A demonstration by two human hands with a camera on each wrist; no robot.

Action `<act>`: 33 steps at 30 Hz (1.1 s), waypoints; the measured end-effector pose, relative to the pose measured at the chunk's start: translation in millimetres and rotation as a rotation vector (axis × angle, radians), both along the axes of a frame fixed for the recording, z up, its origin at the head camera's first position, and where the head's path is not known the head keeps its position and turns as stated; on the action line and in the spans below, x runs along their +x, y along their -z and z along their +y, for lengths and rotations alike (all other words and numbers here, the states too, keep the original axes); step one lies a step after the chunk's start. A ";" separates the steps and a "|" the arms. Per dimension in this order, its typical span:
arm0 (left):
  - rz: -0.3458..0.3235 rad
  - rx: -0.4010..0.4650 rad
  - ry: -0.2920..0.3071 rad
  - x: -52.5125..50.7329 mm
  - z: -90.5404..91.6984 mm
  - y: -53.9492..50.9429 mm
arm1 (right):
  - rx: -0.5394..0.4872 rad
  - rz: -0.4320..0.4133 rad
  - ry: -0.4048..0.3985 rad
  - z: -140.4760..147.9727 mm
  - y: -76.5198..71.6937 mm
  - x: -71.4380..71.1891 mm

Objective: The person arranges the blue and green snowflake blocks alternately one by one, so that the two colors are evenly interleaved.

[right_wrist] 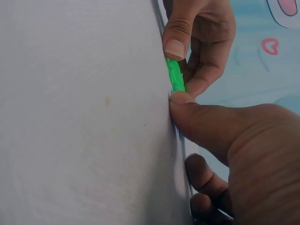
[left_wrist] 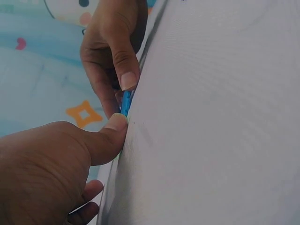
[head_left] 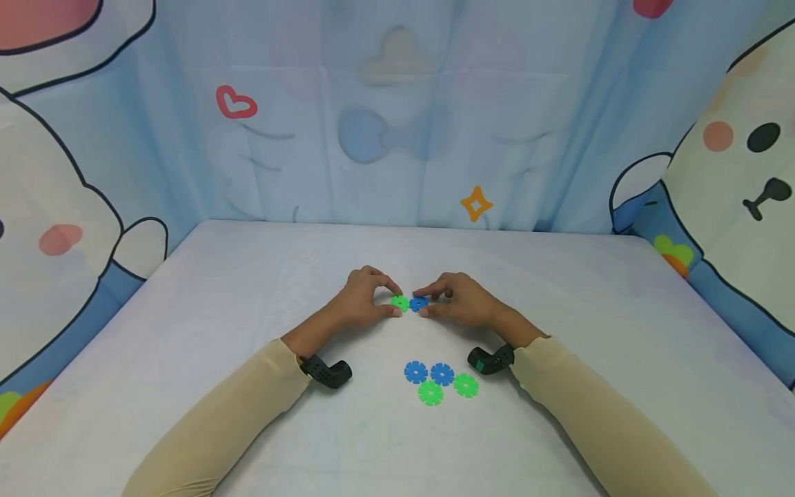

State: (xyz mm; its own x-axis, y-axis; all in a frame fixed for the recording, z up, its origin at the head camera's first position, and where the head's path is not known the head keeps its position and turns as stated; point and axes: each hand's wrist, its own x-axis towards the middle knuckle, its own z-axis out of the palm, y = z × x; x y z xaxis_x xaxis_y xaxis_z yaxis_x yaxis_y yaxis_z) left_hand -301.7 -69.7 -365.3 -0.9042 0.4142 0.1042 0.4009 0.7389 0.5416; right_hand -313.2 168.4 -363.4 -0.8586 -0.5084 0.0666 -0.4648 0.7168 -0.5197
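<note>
Near the middle of the table, my left hand (head_left: 363,298) pinches a green notched disc (head_left: 400,302) between thumb and fingers. Facing it, my right hand (head_left: 464,300) pinches a blue notched disc (head_left: 418,304) the same way. The two discs lie edge to edge just above the cloth; whether their slots interlock I cannot tell. From the left wrist the blue disc (left_wrist: 126,103) appears edge-on between the thumbs. In the right wrist view the green disc (right_wrist: 176,75) shows edge-on, with the blue one mostly hidden behind the right thumb.
Closer to me on the white table (head_left: 261,442) lie two blue discs (head_left: 415,372) and two green discs (head_left: 430,393), grouped between the forearms. A dark band with a camera sits on each wrist. Behind the table hangs a blue cartoon curtain (head_left: 397,186).
</note>
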 end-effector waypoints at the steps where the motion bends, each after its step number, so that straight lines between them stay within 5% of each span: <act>1: -0.002 0.000 0.000 0.0 0.0 -0.1 | 0.003 -0.001 0.000 0.1 -0.4 0.3; 33: -0.001 0.001 -0.012 0.0 0.5 0.8 | -0.018 0.007 -0.015 2.2 -3.9 3.5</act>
State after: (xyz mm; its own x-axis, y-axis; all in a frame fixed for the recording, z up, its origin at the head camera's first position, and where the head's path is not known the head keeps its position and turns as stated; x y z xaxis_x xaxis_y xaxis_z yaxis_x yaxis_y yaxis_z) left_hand -301.8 -69.2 -366.0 -0.9093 0.4030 0.1035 0.3911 0.7431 0.5430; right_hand -309.7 170.6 -359.5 -0.8502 -0.5201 0.0819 -0.4793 0.7002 -0.5292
